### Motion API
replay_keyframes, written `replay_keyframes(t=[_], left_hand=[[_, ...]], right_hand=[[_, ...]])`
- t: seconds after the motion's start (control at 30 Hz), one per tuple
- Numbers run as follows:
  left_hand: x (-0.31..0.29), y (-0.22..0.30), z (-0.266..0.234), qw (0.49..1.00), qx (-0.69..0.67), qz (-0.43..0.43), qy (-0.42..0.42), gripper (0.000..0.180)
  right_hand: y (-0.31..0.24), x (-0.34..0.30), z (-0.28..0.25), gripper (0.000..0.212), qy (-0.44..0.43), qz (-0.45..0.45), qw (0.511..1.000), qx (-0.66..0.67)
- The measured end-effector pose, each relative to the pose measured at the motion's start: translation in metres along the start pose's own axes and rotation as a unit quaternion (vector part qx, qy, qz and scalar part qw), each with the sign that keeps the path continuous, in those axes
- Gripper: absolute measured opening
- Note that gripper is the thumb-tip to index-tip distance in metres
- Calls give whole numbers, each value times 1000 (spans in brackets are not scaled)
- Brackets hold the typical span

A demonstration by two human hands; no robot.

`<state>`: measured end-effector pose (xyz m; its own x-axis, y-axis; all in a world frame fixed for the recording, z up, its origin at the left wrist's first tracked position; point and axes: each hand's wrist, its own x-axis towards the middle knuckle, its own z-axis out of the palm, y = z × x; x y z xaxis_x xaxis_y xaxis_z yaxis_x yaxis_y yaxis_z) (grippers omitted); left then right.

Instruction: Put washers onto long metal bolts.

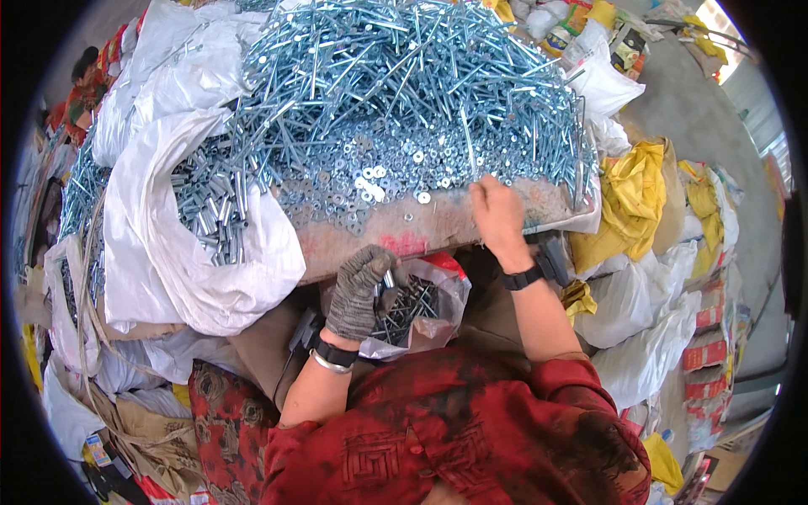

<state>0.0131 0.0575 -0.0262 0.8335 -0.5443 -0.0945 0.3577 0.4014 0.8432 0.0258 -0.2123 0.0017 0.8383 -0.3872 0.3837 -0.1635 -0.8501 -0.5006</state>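
My left hand, in a grey knitted glove, is closed around a few short metal sleeves. It is held over a clear plastic bag with bolts inside. My bare right hand is at the front edge of the work table, its fingers closed on the lower end of a long thin bolt that points up and away. Beyond it, loose washers and nuts are spread in front of a tall heap of long silver bolts.
An opened white sack of metal sleeves is on the left of the table. Yellow sacks and white sacks are stacked on the right. Another person is visible at the far left.
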Motion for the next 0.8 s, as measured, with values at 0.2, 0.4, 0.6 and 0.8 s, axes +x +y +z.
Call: replay_keyframes(t=[0.2, 0.4, 0.6, 0.8], left_hand=[[-2, 1, 0, 999, -21, 40, 28, 36], [4, -3, -7, 954, -283, -11, -101, 38], [2, -11, -25, 926, -355, -8, -127, 36], [-3, 2, -8, 969, -246, -22, 16, 33]], right_hand=[[-27, -25, -64, 4, 69, 17, 961, 267], [-38, -40, -26, 5, 18, -93, 954, 284], [-52, -60, -16, 10, -31, -257, 965, 43], [-69, -86, -61, 5, -207, -127, 931, 272]])
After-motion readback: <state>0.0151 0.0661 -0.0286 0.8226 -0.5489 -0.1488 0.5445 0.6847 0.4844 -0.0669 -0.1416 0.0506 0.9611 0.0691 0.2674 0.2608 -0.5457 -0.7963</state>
